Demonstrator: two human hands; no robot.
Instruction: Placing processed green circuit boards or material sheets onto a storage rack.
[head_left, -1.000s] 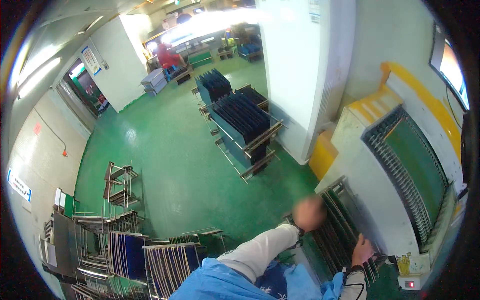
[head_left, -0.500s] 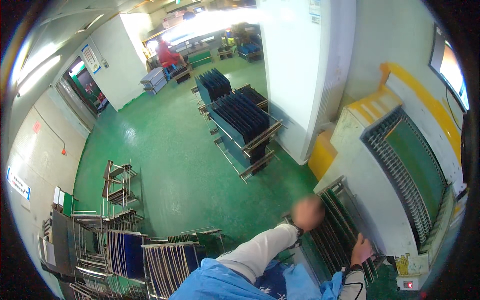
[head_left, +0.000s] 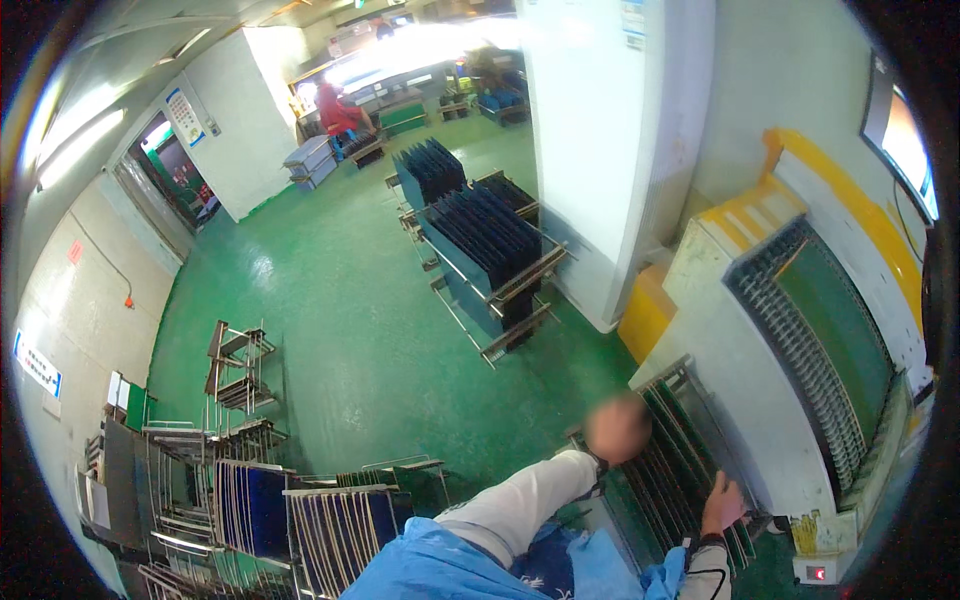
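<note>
A rack of upright, thin green panels stands low in front of me, beside the white machine. My left hand is at the rack's left, upper edge, and my left arm reaches across to it. That hand is blurred, so its fingers cannot be made out. At the right edge of the same panels is my right hand, its fingers bent and close together against the panel edges. Whether it grips one panel or the rack frame is hidden.
The white machine holds a slotted rack with a large green board. Ahead, racks of dark panels stand beside a white pillar. Metal racks and blue panels crowd the lower left. A person in red sits far back.
Both hands keep nearly the same places at the rack. The view has shifted very slightly; nothing has visibly been taken or let go.
</note>
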